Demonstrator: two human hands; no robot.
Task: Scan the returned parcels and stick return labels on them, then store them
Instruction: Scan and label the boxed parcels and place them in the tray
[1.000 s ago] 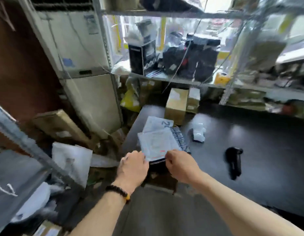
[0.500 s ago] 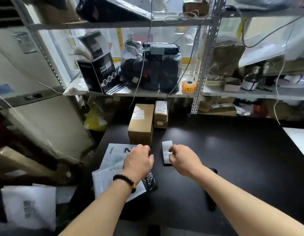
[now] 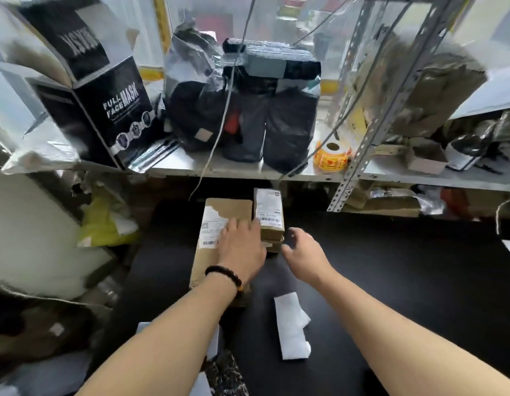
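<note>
Position: big box (image 3: 219, 215) and small box (image 3: 269, 211) side by side at tabletop's (image 3: 391, 267) far edge | your left hand (image 3: 242, 248) flat, fingers straight, on big box | your right hand (image 3: 303, 251) half-open, empty, beside small box

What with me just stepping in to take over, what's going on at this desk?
A person is sorting cardboard parcels on a black table. Their left hand rests with straight fingers on the larger brown box, partly over its printed label. The right hand hovers beside the stack of smaller boxes, holding nothing. A white paper slip lies loose on the table nearer the person, and a roll of yellow stickers sits on the shelf above.
</note>
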